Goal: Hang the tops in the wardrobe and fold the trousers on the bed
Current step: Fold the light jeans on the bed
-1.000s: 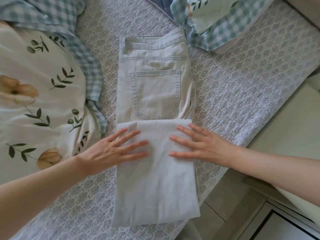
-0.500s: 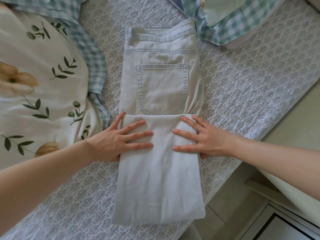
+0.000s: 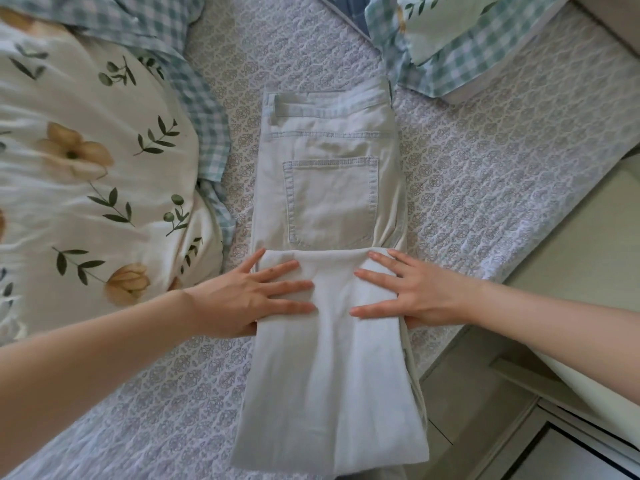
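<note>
The pale trousers (image 3: 332, 382) lie lengthwise on the bed (image 3: 491, 161), seat side up with one stitched back pocket (image 3: 330, 199) showing. The legs are folded up over themselves, so the doubled end stops just below that pocket. Any tag or lettering on the waistband (image 3: 329, 105) is too blurred to read. The left hand (image 3: 252, 299) and right hand (image 3: 412, 296) press flat on the upper edge of the folded layer, one at each side. Their fingers are straight and spread, gripping nothing, with a strip of cloth bare between the fingertips. Each thumb drops out of sight at the side edge of the cloth, so its position cannot be told. The near end of the trousers reaches the bed's edge, and its right corner hangs past it over the floor (image 3: 588, 244). A floral duvet (image 3: 86, 209) with a gingham border lies to the left, cut off by the frame. A matching pillow (image 3: 464, 53) at top right just touches the waistband corner. A blue cloth (image 3: 346, 6) shows only a sliver beside the pillow. A white shape (image 3: 588, 396) under the right forearm is hard to make out.
</note>
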A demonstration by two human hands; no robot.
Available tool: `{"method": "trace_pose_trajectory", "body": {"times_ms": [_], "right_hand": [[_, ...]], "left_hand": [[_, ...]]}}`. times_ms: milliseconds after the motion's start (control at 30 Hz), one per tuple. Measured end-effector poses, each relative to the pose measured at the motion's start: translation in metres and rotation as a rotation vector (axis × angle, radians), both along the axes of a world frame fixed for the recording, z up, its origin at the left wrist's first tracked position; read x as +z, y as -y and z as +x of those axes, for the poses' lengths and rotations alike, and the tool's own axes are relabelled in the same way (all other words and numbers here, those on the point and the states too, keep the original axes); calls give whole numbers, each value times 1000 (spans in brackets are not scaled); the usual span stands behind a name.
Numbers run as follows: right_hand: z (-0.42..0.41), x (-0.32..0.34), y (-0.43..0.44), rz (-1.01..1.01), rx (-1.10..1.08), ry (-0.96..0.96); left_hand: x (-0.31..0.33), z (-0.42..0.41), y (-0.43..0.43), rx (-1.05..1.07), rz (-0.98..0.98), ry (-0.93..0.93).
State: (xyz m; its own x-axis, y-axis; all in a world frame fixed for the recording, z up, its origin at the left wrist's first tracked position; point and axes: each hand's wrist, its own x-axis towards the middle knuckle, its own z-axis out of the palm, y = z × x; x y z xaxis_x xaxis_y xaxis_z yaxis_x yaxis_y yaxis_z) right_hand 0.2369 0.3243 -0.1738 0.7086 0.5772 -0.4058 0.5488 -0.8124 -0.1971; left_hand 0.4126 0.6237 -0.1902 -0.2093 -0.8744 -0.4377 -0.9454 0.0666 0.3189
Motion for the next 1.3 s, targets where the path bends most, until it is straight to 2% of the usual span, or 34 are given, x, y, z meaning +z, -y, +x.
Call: {"method": "trace_pose_trajectory", "body": {"times_ms": [100, 167, 200, 233, 267, 300, 333, 367, 400, 433, 467, 533, 633, 767, 900, 1000, 1167, 1300], "right_hand": [[-22, 11, -8, 85, -120, -169], [-36, 16, -2, 200, -252, -355], [-34, 20, -6, 303, -416, -487], [-32, 24, -10, 375, -665, -536], [-27, 22, -11, 380, -957, -477], [-18, 23, -11, 286, -1310, -332], [-7, 24, -6, 225, -1574, -217], [-1, 13, 2, 450, -1635, -288], [6, 10, 5, 718, -1589, -442], [16, 13, 7, 853, -1588, -525], [25, 12, 11, 868, -1640, -540], [39, 3, 12, 822, -1718, -513], [45, -6, 4, 863, -1662, -494], [29, -13, 2, 723, -1610, -422], [17, -20, -3, 503, -1598, -284], [11, -28, -8, 440, -1597, -226], [8, -33, -20, 326, -1595, -58], [10, -31, -24, 305, -1585, -45]], "left_hand": [[13, -16, -13, 39, 52, -103], [22, -22, -19, 199, 91, -318], [21, -19, -26, 346, 120, -463], [21, -15, -31, 515, 170, -569], [18, -8, -35, 708, 241, -611], [18, -1, -33, 906, 306, -611], [19, 6, -27, 1106, 342, -657], [20, 11, -16, 1291, 283, -787], [21, 16, -2, 1471, 172, -959], [20, 21, 12, 1611, 74, -1075], [20, 23, 25, 1711, 23, -1093], [15, 19, 40, 1743, 9, -946], [2, 4, 41, 1747, 8, -768], [6, -5, 33, 1796, -83, -814], [7, -22, 31, 1803, -33, -759], [-2, -34, 32, 1822, -29, -734], [-13, -52, 33, 1967, -160, -793], [-17, -58, 36, 2010, -219, -791]]}}
